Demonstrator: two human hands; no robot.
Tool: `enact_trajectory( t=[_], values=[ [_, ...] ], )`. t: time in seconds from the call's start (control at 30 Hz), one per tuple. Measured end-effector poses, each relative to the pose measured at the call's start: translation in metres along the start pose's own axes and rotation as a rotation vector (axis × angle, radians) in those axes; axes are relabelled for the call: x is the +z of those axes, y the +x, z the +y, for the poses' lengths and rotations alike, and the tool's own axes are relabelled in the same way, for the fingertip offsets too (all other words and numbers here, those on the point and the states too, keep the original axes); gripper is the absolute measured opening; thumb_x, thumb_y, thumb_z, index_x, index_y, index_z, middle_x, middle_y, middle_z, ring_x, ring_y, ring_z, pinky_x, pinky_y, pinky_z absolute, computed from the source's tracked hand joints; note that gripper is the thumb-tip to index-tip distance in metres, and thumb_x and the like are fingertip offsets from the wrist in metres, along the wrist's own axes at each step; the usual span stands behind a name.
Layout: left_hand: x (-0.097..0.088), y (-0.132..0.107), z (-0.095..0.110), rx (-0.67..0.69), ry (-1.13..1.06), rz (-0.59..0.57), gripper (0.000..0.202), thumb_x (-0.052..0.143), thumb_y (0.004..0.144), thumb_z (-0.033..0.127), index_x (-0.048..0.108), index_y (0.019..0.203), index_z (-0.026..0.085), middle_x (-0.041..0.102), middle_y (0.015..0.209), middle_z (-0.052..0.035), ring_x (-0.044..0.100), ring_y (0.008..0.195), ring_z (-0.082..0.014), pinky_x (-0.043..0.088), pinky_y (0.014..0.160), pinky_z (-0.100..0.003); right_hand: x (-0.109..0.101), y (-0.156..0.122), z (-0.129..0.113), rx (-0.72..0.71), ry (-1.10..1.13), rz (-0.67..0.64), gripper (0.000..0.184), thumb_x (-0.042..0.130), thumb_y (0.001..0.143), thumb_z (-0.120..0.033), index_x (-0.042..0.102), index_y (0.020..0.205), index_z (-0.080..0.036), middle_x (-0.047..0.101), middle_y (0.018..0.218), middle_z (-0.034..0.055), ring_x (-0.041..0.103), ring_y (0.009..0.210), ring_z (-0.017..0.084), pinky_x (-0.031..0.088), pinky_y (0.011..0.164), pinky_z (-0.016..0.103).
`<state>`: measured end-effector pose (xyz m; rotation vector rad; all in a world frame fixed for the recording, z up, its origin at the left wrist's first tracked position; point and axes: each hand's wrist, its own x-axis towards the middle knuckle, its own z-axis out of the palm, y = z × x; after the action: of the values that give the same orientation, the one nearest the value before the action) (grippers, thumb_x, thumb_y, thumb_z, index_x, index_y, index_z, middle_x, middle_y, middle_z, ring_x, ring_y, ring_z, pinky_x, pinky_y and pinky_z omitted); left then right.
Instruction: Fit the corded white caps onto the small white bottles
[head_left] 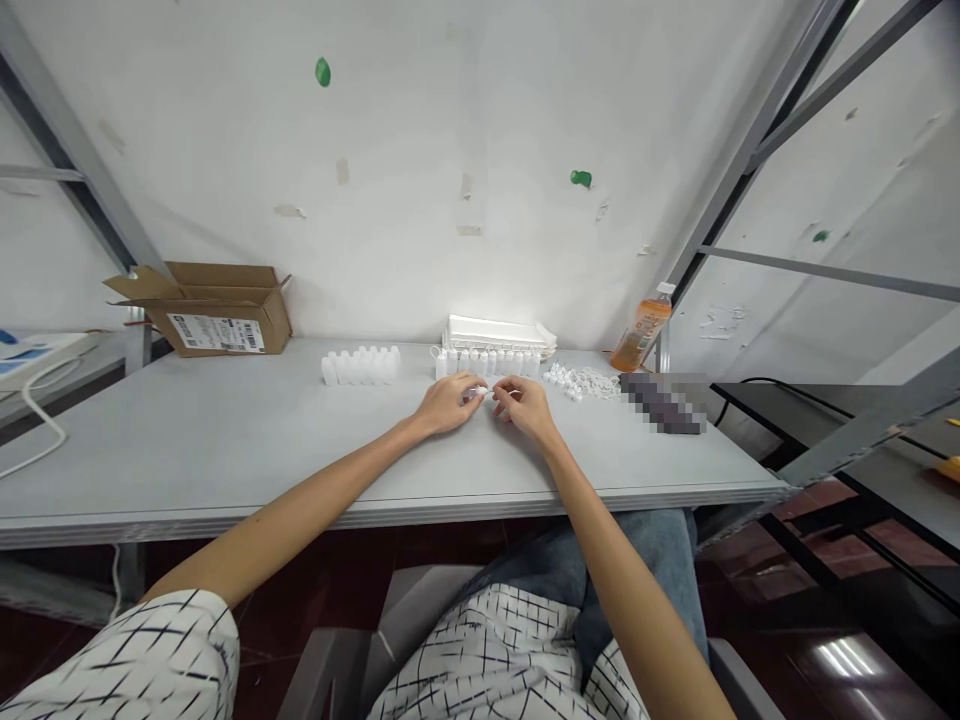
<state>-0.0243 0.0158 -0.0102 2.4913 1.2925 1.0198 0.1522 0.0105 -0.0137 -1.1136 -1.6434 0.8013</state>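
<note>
Over the middle of the table, my left hand (448, 403) is closed around a small white plastic bottle (474, 391), lying on its side with its tip toward the right. My right hand (525, 404) meets that tip in a pinch; what its fingertips hold is too small to make out. Just behind both hands stands a row of small white capped bottles (491, 362). A group of translucent white bottles (361, 367) stands upright to the left. Right of my right hand lies a loose pile of small white caps and ring-like pieces (585, 382).
A stack of white trays (499, 333) sits against the wall behind the bottles. At the back left is an open cardboard box (217, 310). An orange drink bottle (643, 328) leans at the back right, near a blurred dark object (664, 404). Metal posts flank the table (225, 440).
</note>
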Motion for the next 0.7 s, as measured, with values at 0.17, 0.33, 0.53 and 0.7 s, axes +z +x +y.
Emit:
enact_trajectory(
  t=[0.17,0.33,0.53,0.7],
  values=[
    [0.003,0.000,-0.001,0.016,0.002,-0.020,0.027,0.047,0.089,0.031,0.066,0.106,0.021,0.068,0.104,-0.0032,0.062,0.081,-0.0171,0.047,0.075,-0.030,0.003,0.002,0.005,-0.052,-0.117,-0.012,0.017,0.048,0.082,-0.028,0.061,0.077,-0.018,0.066,0.073,0.0022,0.062,0.052,0.013,0.046,0.052,0.024],
    [0.004,-0.002,0.000,0.028,0.009,-0.034,0.027,0.047,0.090,0.030,0.065,0.108,0.022,0.067,0.106,-0.0029,0.062,0.088,-0.0186,0.047,0.078,-0.031,0.003,-0.002,0.009,-0.038,-0.221,0.004,0.016,0.047,0.080,-0.020,0.062,0.074,-0.019,0.065,0.063,0.0003,0.062,0.054,0.014,0.047,0.059,0.025],
    [0.005,-0.002,-0.001,0.032,0.023,-0.043,0.026,0.050,0.088,0.030,0.067,0.107,0.022,0.068,0.103,-0.0029,0.063,0.087,-0.0187,0.048,0.076,-0.030,0.001,-0.005,0.013,-0.031,-0.195,-0.005,0.015,0.048,0.081,-0.022,0.062,0.077,-0.019,0.066,0.068,0.0003,0.061,0.051,0.013,0.047,0.060,0.026],
    [0.005,-0.001,0.000,0.006,0.003,-0.028,0.028,0.051,0.088,0.034,0.067,0.107,0.022,0.068,0.106,-0.0035,0.064,0.091,-0.0197,0.049,0.079,-0.031,0.000,-0.004,0.014,-0.012,-0.104,-0.019,0.016,0.049,0.081,-0.028,0.060,0.076,-0.017,0.065,0.068,0.0021,0.061,0.052,0.014,0.047,0.057,0.026]
  ],
)
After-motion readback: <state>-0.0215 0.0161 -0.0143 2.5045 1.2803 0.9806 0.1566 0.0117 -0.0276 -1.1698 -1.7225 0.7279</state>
